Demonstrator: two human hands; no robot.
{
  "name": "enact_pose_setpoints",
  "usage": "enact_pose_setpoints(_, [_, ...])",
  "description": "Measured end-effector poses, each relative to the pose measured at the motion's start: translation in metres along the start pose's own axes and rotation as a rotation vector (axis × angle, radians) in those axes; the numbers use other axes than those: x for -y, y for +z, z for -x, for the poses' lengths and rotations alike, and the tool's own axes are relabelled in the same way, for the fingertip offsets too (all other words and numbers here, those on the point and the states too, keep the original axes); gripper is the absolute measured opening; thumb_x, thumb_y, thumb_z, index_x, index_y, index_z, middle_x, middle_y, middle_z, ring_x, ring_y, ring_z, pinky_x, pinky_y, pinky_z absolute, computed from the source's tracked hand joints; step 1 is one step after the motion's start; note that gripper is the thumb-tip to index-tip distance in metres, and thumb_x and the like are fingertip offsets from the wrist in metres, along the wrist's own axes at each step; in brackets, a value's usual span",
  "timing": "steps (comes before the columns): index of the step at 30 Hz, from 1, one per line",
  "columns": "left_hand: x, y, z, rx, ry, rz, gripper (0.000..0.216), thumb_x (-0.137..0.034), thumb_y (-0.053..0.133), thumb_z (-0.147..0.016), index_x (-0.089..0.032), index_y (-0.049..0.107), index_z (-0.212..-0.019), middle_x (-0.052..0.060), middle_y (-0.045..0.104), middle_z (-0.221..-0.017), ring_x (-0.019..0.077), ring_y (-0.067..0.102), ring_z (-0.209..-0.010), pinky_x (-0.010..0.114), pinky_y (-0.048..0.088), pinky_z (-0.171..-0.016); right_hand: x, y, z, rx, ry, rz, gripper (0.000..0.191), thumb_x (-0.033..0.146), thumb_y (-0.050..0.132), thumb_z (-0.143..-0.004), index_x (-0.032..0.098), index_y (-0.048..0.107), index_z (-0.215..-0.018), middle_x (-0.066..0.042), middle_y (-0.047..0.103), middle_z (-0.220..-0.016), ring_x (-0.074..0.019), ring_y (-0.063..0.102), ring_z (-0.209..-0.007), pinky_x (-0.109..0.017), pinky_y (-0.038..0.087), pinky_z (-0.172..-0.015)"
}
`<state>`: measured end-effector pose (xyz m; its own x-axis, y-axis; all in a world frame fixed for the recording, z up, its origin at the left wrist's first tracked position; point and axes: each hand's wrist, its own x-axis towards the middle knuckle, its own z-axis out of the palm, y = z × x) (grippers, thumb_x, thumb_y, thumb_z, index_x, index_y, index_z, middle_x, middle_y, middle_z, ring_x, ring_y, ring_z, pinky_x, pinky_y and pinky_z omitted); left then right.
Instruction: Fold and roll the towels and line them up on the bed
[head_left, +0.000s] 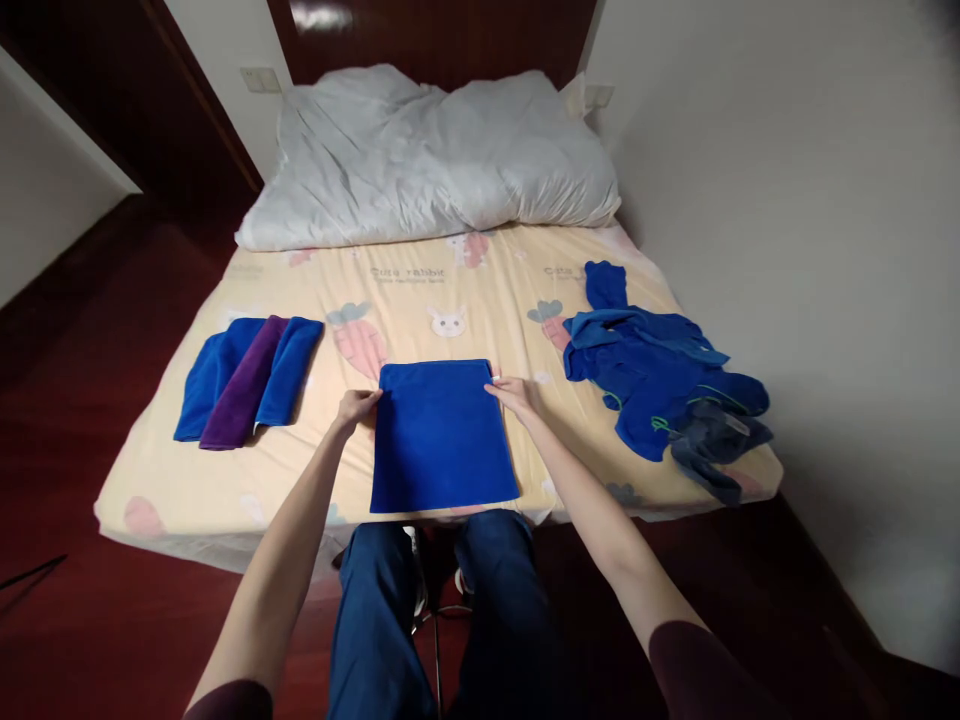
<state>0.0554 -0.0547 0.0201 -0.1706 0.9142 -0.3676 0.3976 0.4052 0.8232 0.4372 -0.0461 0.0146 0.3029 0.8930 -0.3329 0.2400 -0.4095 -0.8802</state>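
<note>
A flat, squarish blue towel (442, 440) lies at the front middle of the bed, its near edge by my knees. My left hand (358, 406) pinches its left edge near the far corner. On the opposite side my right hand (513, 394) grips the right edge close to the far corner, where a small white tag shows. Fingertips of both hands are partly hidden at the cloth. To the left lie folded cloths, a purple one (244, 385) between blue ones (290, 372).
A crumpled heap of blue cloths (645, 370) lies on the right, with a dark grey-blue piece (716, 440) at its near end. A white quilt (442, 150) is bunched against the headboard (435, 40). The patterned sheet (450, 290) covers the bed. A wall (787, 250) stands close on the right.
</note>
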Motion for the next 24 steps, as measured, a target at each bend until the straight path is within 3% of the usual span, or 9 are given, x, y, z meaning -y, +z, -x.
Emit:
enact_pose_setpoints(3, [-0.012, 0.011, -0.042, -0.105, 0.004, -0.017, 0.043, -0.054, 0.083, -0.065, -0.015, 0.077, -0.083, 0.009, 0.075, -0.076, 0.026, 0.07, -0.08, 0.03, 0.049, -0.068, 0.006, 0.015, -0.041, -0.015, -0.037, 0.054, 0.016, 0.026, 0.085, -0.067, 0.02, 0.07, -0.068, -0.004, 0.078, -0.078, -0.0236, 0.076, -0.088, -0.029, 0.057, -0.08])
enact_pose_setpoints(6, [-0.017, 0.022, -0.068, -0.149, 0.029, -0.028, 0.041, -0.047, 0.079, -0.071, -0.015, 0.077, -0.097, 0.011, 0.078, -0.09, 0.026, 0.072, -0.09, 0.03, 0.052, -0.075, 0.005, 0.022, -0.062, -0.031, -0.107, 0.125, 0.016, 0.03, 0.084, -0.072, 0.019, 0.072, -0.069, -0.005, 0.079, -0.079, -0.0242, 0.076, -0.087, -0.03, 0.057, -0.082])
enact_pose_setpoints(13, [-0.018, 0.032, -0.084, -0.245, 0.115, -0.101, 0.029, -0.041, 0.075, -0.081, -0.017, 0.074, -0.096, 0.011, 0.078, -0.094, 0.0253, 0.072, -0.092, 0.033, 0.055, -0.081, -0.004, 0.019, -0.08, -0.054, -0.222, 0.208, 0.017, 0.03, 0.076, -0.083, 0.016, 0.074, -0.072, -0.009, 0.079, -0.081, -0.0244, 0.076, -0.08, -0.03, 0.057, -0.075])
enact_pose_setpoints(18, [-0.031, 0.041, -0.068, -0.32, 0.178, -0.206, 0.022, -0.032, 0.063, -0.091, -0.016, 0.073, -0.102, 0.014, 0.076, -0.102, 0.0272, 0.071, -0.1, 0.037, 0.053, -0.095, 0.004, 0.019, -0.074, -0.103, -0.246, 0.369, 0.018, 0.027, 0.068, -0.092, 0.016, 0.077, -0.082, -0.013, 0.08, -0.089, -0.0268, 0.074, -0.095, -0.034, 0.057, -0.089])
enact_pose_setpoints(21, [-0.036, 0.06, -0.036, -0.391, 0.347, -0.297, 0.037, -0.033, 0.055, -0.095, -0.015, 0.069, -0.125, 0.019, 0.066, -0.134, 0.0328, 0.059, -0.129, 0.046, 0.043, -0.114, 0.01, 0.03, -0.041, -0.181, -0.412, 0.507, 0.028, 0.029, 0.056, -0.101, 0.014, 0.076, -0.115, -0.018, 0.073, -0.127, -0.0334, 0.061, -0.13, -0.049, 0.046, -0.114])
enact_pose_setpoints(24, [-0.029, 0.082, 0.002, -0.283, 0.579, -0.43, 0.054, -0.04, 0.052, -0.098, -0.017, 0.058, -0.146, 0.016, 0.042, -0.164, 0.0337, 0.029, -0.157, 0.05, 0.02, -0.13, 0.006, 0.044, 0.003, -0.049, -0.67, 0.644, 0.049, 0.034, 0.045, -0.107, 0.016, 0.054, -0.152, -0.015, 0.044, -0.164, -0.0341, 0.035, -0.154, -0.058, 0.027, -0.127])
